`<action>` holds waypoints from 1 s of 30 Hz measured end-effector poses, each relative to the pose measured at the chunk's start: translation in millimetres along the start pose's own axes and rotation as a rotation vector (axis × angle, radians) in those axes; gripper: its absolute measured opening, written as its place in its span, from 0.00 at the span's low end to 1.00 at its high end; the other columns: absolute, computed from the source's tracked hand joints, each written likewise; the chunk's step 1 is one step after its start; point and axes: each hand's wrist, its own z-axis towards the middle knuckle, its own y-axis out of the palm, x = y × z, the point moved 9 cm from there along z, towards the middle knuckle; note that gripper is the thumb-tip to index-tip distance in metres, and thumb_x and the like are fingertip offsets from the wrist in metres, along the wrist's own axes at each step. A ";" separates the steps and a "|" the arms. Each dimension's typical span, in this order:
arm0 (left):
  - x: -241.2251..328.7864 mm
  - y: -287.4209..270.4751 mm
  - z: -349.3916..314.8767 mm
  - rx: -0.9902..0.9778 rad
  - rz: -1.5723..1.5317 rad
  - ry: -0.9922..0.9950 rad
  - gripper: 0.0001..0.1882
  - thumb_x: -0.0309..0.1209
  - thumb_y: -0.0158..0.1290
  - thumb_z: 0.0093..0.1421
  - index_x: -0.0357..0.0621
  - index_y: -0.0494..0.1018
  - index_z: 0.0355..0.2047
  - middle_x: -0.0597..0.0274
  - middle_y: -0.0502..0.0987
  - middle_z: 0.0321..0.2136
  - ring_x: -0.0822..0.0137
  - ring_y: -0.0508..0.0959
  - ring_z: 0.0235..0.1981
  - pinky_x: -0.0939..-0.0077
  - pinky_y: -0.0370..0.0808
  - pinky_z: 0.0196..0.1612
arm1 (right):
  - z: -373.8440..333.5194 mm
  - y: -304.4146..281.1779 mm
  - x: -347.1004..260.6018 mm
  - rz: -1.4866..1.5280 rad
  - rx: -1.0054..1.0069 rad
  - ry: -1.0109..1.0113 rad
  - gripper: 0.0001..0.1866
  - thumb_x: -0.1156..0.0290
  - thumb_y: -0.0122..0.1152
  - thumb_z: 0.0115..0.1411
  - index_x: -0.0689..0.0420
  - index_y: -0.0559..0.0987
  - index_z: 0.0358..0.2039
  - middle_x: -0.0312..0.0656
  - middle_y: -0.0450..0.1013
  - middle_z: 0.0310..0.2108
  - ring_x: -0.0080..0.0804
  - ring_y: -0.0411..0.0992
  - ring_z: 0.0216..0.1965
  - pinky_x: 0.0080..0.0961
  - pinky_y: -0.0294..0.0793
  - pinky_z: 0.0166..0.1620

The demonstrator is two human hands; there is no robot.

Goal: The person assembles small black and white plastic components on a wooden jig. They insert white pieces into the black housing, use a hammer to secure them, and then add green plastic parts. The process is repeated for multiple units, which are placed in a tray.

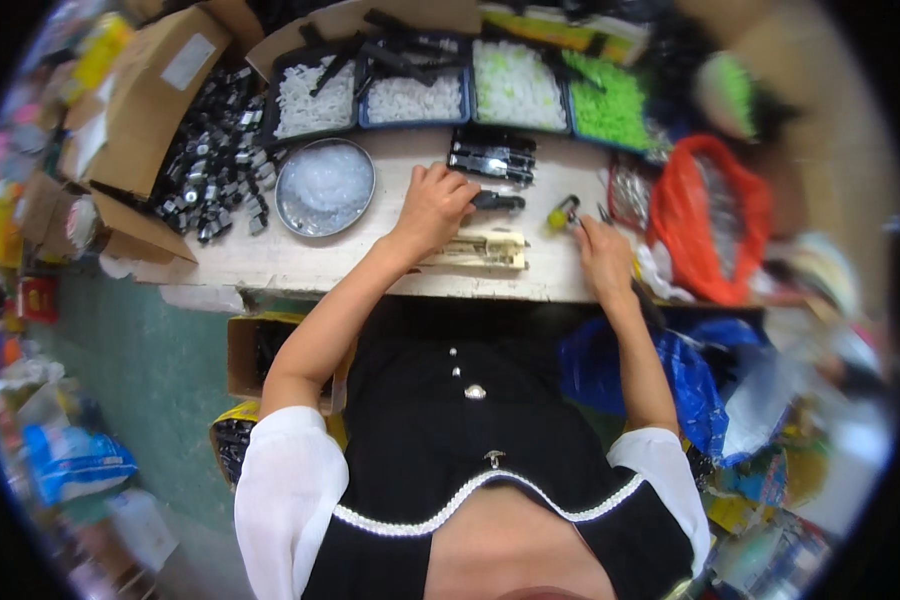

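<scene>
My left hand [435,207] is closed round a short black cylindrical piece [500,201], whose end sticks out to the right of the fingers. Just below it on the bench lies a long cream-coloured fixture [490,250]. Over to the right, my right hand [602,250] has its fingertips pinched together at a small object with a yellow-green end and a dark part [564,213]; its exact kind is too blurred to tell. Beyond the left hand, several black tube-shaped pieces [492,156] lie side by side.
A round metal dish [325,187] of translucent pieces stands left on the white bench [390,150], beside a heap of black and silver parts [220,150]. Trays of white and green pieces [610,98] line the back. A red plastic bag [670,220] sits right.
</scene>
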 end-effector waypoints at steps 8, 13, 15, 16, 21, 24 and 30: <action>-13.6 33.4 19.4 0.019 0.091 -0.001 0.02 0.24 0.51 0.42 0.38 0.73 0.17 0.54 0.69 0.27 0.57 0.68 0.32 0.66 0.67 0.34 | 82.9 -26.0 -64.2 0.214 0.213 -0.224 0.07 0.72 0.58 0.50 0.54 0.78 0.32 0.40 0.69 0.33 0.39 0.66 0.38 0.37 0.61 0.36; -28.9 -4.3 -1.2 0.139 0.015 -0.113 0.07 0.25 0.57 0.42 0.40 0.75 0.24 0.55 0.70 0.28 0.56 0.70 0.34 0.66 0.67 0.35 | 169.7 -1.9 -165.5 0.287 0.220 -0.375 0.05 0.70 0.56 0.52 0.54 0.77 0.30 0.41 0.68 0.33 0.41 0.65 0.39 0.41 0.61 0.38; -47.6 -38.5 -25.5 0.207 -0.032 -0.217 0.08 0.24 0.57 0.42 0.39 0.75 0.26 0.55 0.71 0.28 0.56 0.71 0.33 0.66 0.68 0.35 | 200.7 8.7 -198.7 0.263 0.289 -0.425 0.07 0.66 0.57 0.52 0.54 0.76 0.31 0.40 0.68 0.34 0.41 0.65 0.40 0.43 0.60 0.39; -60.9 -63.2 -44.6 0.309 -0.026 -0.294 0.07 0.23 0.57 0.44 0.39 0.75 0.26 0.55 0.72 0.28 0.56 0.72 0.32 0.67 0.70 0.36 | 215.1 16.7 -211.9 0.189 0.288 -0.407 0.08 0.65 0.57 0.52 0.54 0.76 0.32 0.41 0.68 0.35 0.41 0.65 0.41 0.44 0.60 0.40; -129.1 -156.2 -166.9 0.573 0.041 -0.847 0.08 0.22 0.57 0.47 0.38 0.76 0.30 0.57 0.72 0.29 0.59 0.74 0.29 0.72 0.71 0.33 | 265.9 59.9 -243.0 -0.081 0.176 -0.310 0.15 0.59 0.58 0.52 0.55 0.77 0.36 0.42 0.69 0.38 0.41 0.65 0.44 0.48 0.59 0.42; -150.1 -168.2 -201.7 0.482 0.167 -0.960 0.12 0.25 0.59 0.45 0.41 0.75 0.34 0.58 0.70 0.33 0.59 0.73 0.34 0.70 0.71 0.37 | 276.3 60.9 -247.5 -0.075 0.077 -0.273 0.18 0.57 0.60 0.51 0.54 0.77 0.38 0.43 0.69 0.40 0.44 0.64 0.47 0.51 0.58 0.45; -157.9 -162.8 -192.4 0.383 0.302 -0.983 0.15 0.29 0.59 0.45 0.43 0.71 0.34 0.58 0.70 0.32 0.55 0.72 0.35 0.64 0.69 0.36 | 292.3 42.9 -215.8 0.404 0.024 -0.142 0.20 0.56 0.60 0.51 0.56 0.76 0.40 0.46 0.72 0.41 0.45 0.69 0.44 0.47 0.61 0.48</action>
